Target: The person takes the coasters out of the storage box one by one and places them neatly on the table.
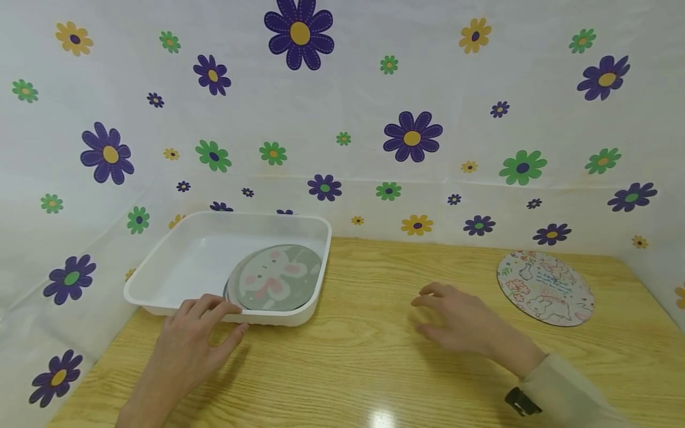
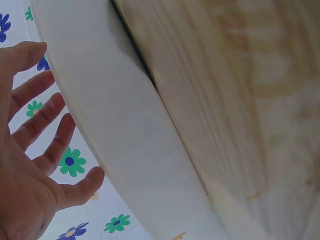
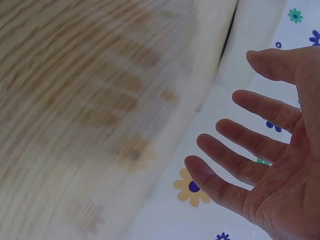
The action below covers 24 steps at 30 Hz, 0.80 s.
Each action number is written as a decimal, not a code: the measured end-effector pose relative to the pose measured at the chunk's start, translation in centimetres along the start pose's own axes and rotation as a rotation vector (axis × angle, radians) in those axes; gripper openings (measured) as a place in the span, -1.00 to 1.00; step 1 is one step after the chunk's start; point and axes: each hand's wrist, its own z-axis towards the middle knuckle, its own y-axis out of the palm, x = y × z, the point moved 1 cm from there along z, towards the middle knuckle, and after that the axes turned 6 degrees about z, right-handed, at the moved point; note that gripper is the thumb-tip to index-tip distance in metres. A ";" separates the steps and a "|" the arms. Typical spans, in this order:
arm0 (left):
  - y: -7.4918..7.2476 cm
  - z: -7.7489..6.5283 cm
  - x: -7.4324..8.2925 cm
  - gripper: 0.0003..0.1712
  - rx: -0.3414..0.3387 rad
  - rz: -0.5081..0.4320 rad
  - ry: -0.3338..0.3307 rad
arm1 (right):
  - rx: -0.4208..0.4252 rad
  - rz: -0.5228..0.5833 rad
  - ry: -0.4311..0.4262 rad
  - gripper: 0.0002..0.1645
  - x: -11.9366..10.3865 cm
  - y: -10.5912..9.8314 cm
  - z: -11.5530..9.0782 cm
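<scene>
A white plastic tray (image 1: 176, 261) stands on the left of the table. In its right part lies a round grey-green mat with a white rabbit (image 1: 280, 279), and another round edge shows beneath it. My left hand (image 1: 187, 351) is at the tray's front rim, its fingers loosely bent at the edge. In the left wrist view the spread fingers of that hand (image 2: 37, 150) come up to the tray's wall (image 2: 120, 110). Over the middle right of the table hovers my right hand (image 1: 460, 321), fingers relaxed and holding nothing. To its right lies a round patterned mat (image 1: 546, 288).
The light wooden table (image 1: 369, 297) has a glossy top. A white cloth with printed flowers (image 1: 342, 101) hangs behind it and along the sides. The tray's back edge is close to that cloth.
</scene>
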 end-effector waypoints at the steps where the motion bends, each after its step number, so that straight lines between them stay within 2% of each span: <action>1: 0.0 0.0 0.0 -0.69 0.000 0.000 0.001 | 0.000 0.000 -0.005 -0.56 -0.1 0.1 0.1; 10: 0.1 0.0 0.0 -0.67 -0.002 0.004 0.004 | 0.008 -0.023 -0.063 -0.57 -0.9 0.5 0.9; 24: 0.0 0.0 0.2 -0.67 -0.020 0.004 0.000 | 0.001 -0.010 -0.096 -0.57 -1.7 0.7 1.8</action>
